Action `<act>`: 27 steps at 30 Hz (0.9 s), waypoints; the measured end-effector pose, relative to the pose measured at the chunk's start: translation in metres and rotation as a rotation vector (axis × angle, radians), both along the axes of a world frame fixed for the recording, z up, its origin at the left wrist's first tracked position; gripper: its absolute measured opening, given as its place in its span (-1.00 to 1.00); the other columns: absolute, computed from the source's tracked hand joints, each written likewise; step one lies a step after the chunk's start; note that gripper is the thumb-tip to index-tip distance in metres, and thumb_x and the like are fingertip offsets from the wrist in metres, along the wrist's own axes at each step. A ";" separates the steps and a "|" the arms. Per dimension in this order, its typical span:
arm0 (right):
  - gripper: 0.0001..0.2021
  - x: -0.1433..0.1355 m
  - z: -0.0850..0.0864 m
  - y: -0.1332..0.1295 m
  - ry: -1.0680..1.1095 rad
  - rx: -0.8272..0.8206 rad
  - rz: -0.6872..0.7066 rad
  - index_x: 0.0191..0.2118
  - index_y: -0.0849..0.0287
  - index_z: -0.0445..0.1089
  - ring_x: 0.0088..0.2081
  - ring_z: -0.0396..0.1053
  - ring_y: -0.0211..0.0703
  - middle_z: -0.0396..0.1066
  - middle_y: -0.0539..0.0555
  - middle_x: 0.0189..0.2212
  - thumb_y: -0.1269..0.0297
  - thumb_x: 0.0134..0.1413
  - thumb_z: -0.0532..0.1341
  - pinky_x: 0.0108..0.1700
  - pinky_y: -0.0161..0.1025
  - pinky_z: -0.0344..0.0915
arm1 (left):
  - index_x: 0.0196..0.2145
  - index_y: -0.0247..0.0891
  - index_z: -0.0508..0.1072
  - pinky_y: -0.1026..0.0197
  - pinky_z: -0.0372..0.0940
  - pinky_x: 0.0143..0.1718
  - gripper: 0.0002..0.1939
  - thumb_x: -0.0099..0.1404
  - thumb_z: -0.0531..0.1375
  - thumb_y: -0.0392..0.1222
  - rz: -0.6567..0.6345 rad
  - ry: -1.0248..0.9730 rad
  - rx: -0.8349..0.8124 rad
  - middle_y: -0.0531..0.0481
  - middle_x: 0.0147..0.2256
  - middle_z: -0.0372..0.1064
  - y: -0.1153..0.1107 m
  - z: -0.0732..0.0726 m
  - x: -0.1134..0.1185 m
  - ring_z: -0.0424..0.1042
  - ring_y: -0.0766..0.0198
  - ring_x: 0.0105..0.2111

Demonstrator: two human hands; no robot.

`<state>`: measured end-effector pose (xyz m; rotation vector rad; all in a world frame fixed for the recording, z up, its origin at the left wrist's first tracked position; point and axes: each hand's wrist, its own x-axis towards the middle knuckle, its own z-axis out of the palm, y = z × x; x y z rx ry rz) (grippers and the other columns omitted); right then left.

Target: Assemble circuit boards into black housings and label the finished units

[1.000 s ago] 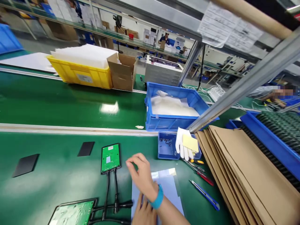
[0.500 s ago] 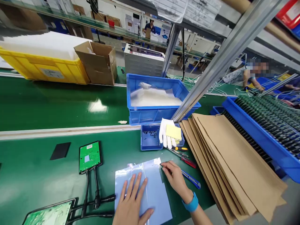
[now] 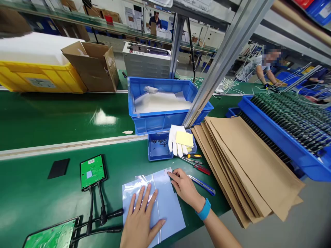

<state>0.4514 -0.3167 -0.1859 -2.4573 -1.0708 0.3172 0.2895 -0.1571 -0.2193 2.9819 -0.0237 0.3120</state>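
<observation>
A light-blue plastic film sheet [image 3: 169, 215] with a glossy clear layer lies on the green bench in front of me. My left hand [image 3: 142, 215] rests flat on its left part, fingers spread. At the sheet's upper right corner, my right hand [image 3: 184, 184] has thumb and index finger pinched close together; whatever is between the fingertips is too small to make out. A blue band [image 3: 204, 209] circles my right wrist. Just beyond that hand lie a blue utility knife [image 3: 202, 185] and a red-handled screwdriver [image 3: 201, 169].
Left are a green circuit board panel [image 3: 92, 172] with black cables, a second panel [image 3: 50, 236] and a black pad [image 3: 59, 168]. Ahead stand a small blue tray [image 3: 155, 156] of dark small parts, white gloves [image 3: 176, 141] and a blue crate [image 3: 165, 122]. Brown cardboard sheets [image 3: 248, 165] lie right.
The view has shifted, so the bench things appear farther left and slightly higher. My left hand stays flat on the sheet. My right hand remains pinched at the same corner.
</observation>
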 end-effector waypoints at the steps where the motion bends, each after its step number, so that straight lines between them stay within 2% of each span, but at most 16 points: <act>1: -0.60 -0.002 0.001 -0.003 -0.007 0.010 0.006 0.12 0.12 0.31 -0.14 0.32 -0.02 0.30 0.18 -0.13 0.48 0.19 0.04 -0.15 -0.08 0.42 | 0.32 -0.19 0.01 -0.14 -0.25 0.25 -0.19 0.25 0.06 0.26 0.000 0.005 -0.008 -0.19 0.31 -0.03 0.000 0.000 0.000 -0.01 -0.17 0.28; 9: -0.55 -0.045 0.005 -0.045 0.008 -0.018 0.001 0.17 0.01 0.25 -0.03 0.30 0.01 0.23 0.19 0.12 0.50 0.21 0.01 -0.04 0.00 0.41 | 0.32 -0.19 -0.01 -0.16 -0.23 0.25 -0.18 0.25 0.06 0.27 -0.001 0.029 -0.046 -0.18 0.33 -0.06 -0.001 0.001 0.001 -0.04 -0.19 0.28; 12: -0.55 -0.061 0.004 -0.058 0.002 -0.041 -0.009 0.18 -0.01 0.24 0.01 0.30 0.07 0.23 0.20 0.14 0.47 0.22 -0.01 -0.04 0.06 0.40 | 0.32 -0.20 -0.01 -0.15 -0.26 0.25 -0.18 0.26 0.06 0.27 -0.001 0.031 -0.034 -0.18 0.32 -0.05 -0.001 0.001 0.001 -0.06 -0.17 0.29; 14: -0.59 -0.062 0.004 -0.059 0.016 -0.031 -0.035 0.13 -0.01 0.30 0.00 0.32 0.07 0.27 0.18 0.10 0.45 0.22 0.02 -0.04 0.05 0.40 | 0.32 -0.19 -0.02 -0.14 -0.27 0.25 -0.19 0.26 0.05 0.27 -0.004 0.033 -0.015 -0.18 0.32 -0.05 0.000 0.001 0.001 -0.06 -0.16 0.29; 18: -0.69 -0.038 0.004 -0.033 0.055 0.065 -0.093 -0.02 0.05 0.41 -0.06 0.35 -0.01 0.37 0.15 -0.08 0.45 0.23 0.02 -0.05 -0.06 0.41 | 0.33 -0.18 -0.03 -0.13 -0.31 0.25 -0.19 0.27 0.03 0.27 -0.009 0.026 0.032 -0.17 0.32 -0.05 0.001 0.002 -0.001 -0.03 -0.15 0.28; 22: -0.68 -0.011 -0.001 0.009 -0.031 0.069 -0.106 0.04 0.17 0.37 -0.08 0.34 0.02 0.39 0.18 -0.12 0.46 0.21 0.06 -0.02 -0.04 0.37 | 0.32 -0.19 0.00 -0.13 -0.31 0.25 -0.20 0.26 0.03 0.27 -0.008 0.002 0.062 -0.17 0.31 -0.02 0.001 0.002 -0.001 0.02 -0.15 0.26; 27: -0.69 -0.012 -0.012 0.040 -0.091 0.031 -0.174 -0.02 0.20 0.42 -0.15 0.34 0.09 0.41 0.22 -0.20 0.45 0.18 0.06 -0.10 0.03 0.37 | 0.31 -0.22 0.03 -0.14 -0.32 0.24 -0.19 0.25 0.04 0.28 -0.030 -0.042 0.087 -0.23 0.29 0.04 0.003 -0.003 0.000 0.05 -0.18 0.25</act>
